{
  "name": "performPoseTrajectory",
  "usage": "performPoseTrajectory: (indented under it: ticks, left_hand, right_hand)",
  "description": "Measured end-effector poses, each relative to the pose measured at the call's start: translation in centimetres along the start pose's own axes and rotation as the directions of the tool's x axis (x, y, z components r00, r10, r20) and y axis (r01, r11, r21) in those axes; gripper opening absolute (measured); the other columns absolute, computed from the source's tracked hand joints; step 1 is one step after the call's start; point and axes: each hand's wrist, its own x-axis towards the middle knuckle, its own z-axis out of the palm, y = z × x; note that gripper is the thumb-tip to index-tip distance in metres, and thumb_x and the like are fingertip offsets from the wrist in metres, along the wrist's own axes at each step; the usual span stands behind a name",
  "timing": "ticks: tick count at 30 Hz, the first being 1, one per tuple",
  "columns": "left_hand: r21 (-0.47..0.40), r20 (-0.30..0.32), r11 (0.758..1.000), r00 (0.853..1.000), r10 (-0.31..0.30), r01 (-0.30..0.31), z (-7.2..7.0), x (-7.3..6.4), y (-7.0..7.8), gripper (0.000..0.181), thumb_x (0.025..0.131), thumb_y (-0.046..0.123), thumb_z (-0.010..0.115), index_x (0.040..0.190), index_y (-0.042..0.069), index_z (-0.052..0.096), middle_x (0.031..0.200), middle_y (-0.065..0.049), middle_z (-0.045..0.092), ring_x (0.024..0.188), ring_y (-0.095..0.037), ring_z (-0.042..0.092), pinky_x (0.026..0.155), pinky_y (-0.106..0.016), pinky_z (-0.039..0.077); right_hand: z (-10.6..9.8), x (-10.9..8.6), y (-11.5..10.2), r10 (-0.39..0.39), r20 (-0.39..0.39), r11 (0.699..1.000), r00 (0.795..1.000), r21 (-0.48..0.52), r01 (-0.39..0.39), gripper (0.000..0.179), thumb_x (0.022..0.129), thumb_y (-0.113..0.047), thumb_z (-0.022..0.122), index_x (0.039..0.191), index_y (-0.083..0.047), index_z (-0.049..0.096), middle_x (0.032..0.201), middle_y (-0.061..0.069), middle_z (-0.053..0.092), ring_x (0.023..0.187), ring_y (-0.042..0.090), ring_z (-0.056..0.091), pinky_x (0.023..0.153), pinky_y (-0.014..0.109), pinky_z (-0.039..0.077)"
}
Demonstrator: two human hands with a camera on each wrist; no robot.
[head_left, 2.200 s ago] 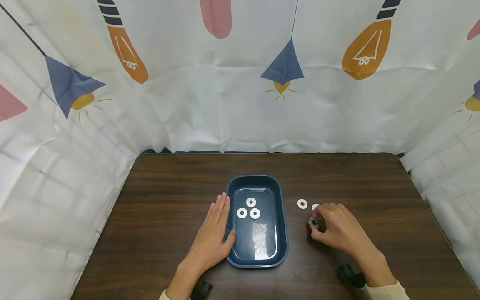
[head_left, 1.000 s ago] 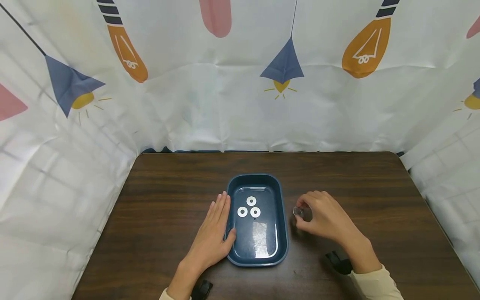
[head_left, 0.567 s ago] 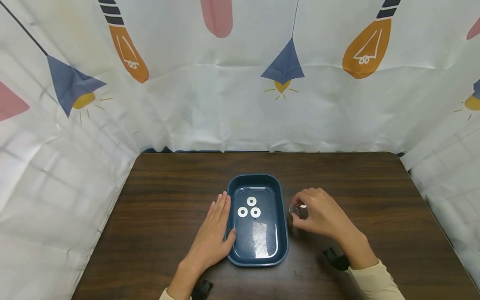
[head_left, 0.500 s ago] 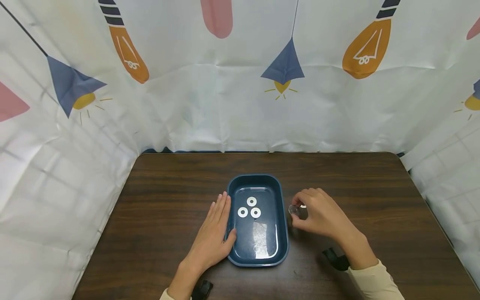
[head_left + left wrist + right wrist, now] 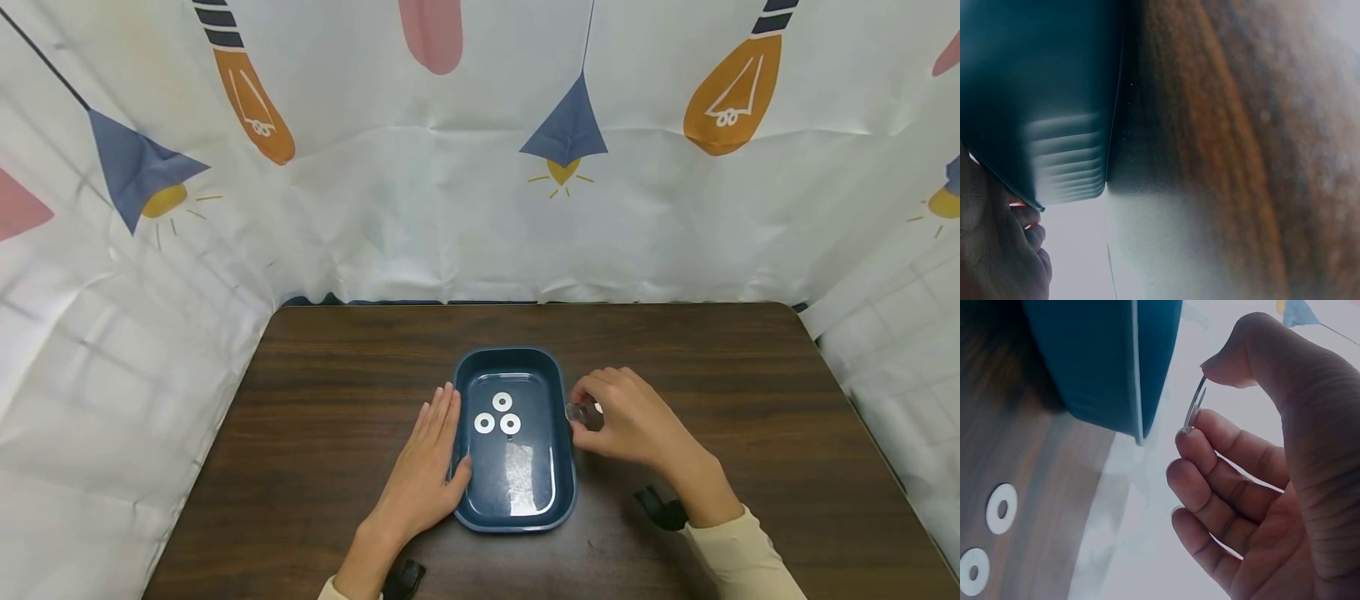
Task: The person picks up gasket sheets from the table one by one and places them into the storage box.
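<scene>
A blue rectangular tray (image 5: 514, 528) stands on the table with three white flat washers (image 5: 502, 402) grouped inside. My left hand (image 5: 427, 471) rests along its left side, fingers straight and thumb over the rim. Between thumb and fingertips, my right hand (image 5: 630, 417) pinches a thin metal washer (image 5: 1194, 405), seen edge-on in the right wrist view. That washer is right beside the tray's right rim in the head view. Two more white washers, a nearer one (image 5: 1002, 509) and a farther one (image 5: 974, 572), lie on the table; the right hand mostly hides them in the head view.
The brown wood-grain table (image 5: 360, 367) reaches back to a white curtain (image 5: 480, 225) printed with lamps and bulbs. A black wrist camera (image 5: 662, 508) sits by the right sleeve, another black one (image 5: 403, 579) by the left.
The right hand has carried the pinched washer leftward from the loose washers up to the tray's right rim. The left hand, the tray and the three washers inside have stayed put.
</scene>
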Motion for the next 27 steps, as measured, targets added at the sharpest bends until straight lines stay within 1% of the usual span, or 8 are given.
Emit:
performPoseTrajectory:
  ticks: [2,7,8,15,22,27]
  left_hand:
    - [-0.002,0.001,1.0,1.0,-0.002,0.002,0.0,-0.1,0.0,0.095,0.099,0.032,0.067,0.172,0.017,0.007,0.182,-0.003,0.006,0.169,-0.018,0.001,0.138,-0.048,0.015]
    - [0.009,0.001,1.0,1.0,0.002,-0.002,-0.1,-0.1,-0.1,0.095,0.099,0.031,0.067,0.172,0.016,0.007,0.182,-0.004,0.007,0.169,-0.018,0.001,0.137,-0.049,0.017]
    - [0.014,0.0,1.0,1.0,0.004,-0.004,-0.1,-0.1,-0.1,0.095,0.099,0.031,0.067,0.172,0.016,0.007,0.182,-0.004,0.007,0.169,-0.019,0.001,0.136,-0.052,0.02]
    - [0.007,0.011,1.0,1.0,0.0,0.0,0.0,0.1,0.0,0.094,0.101,0.031,0.065,0.172,0.017,0.005,0.182,-0.001,0.003,0.169,-0.018,-0.001,0.137,-0.051,0.017]
    - [0.013,-0.002,1.0,1.0,0.004,-0.004,0.0,-0.1,-0.1,0.095,0.099,0.029,0.067,0.172,0.015,0.007,0.182,-0.005,0.008,0.169,-0.019,0.001,0.136,-0.053,0.02]
    - [0.01,-0.011,1.0,1.0,0.009,-0.008,0.1,0.0,-0.1,0.095,0.099,0.03,0.067,0.172,0.016,0.007,0.182,-0.004,0.008,0.169,-0.019,0.002,0.136,-0.053,0.021]
  right_hand:
    - [-0.1,0.3,-0.1,-0.004,0.005,1.0,1.0,0.001,0.004,0.021,0.077,-0.028,0.085,0.09,-0.016,0.075,0.081,-0.008,0.067,0.078,0.008,0.056,0.082,0.037,0.056]
    - [-0.2,1.0,-0.3,-0.049,-0.001,0.999,0.999,0.002,0.049,0.02,0.077,-0.028,0.084,0.088,-0.016,0.074,0.08,-0.008,0.067,0.077,0.008,0.055,0.081,0.035,0.055]
    - [-0.2,1.1,-0.3,-0.055,0.0,0.998,0.998,0.002,0.055,0.02,0.077,-0.028,0.084,0.088,-0.016,0.073,0.08,-0.008,0.067,0.078,0.008,0.056,0.08,0.035,0.055]
    - [-0.2,2.0,-0.7,-0.089,0.014,0.996,0.996,0.013,0.089,0.018,0.077,-0.027,0.083,0.088,-0.017,0.073,0.081,-0.008,0.067,0.077,0.009,0.054,0.082,0.036,0.055]
    - [-0.2,2.8,-1.4,-0.087,0.046,0.996,0.995,0.025,0.086,0.019,0.079,-0.031,0.083,0.089,-0.017,0.075,0.082,-0.008,0.069,0.077,0.008,0.053,0.081,0.035,0.055]
    - [-0.7,3.4,-1.5,-0.101,0.031,0.995,0.994,0.021,0.1,0.019,0.079,-0.029,0.084,0.09,-0.015,0.076,0.082,-0.007,0.07,0.076,0.009,0.054,0.081,0.035,0.054]
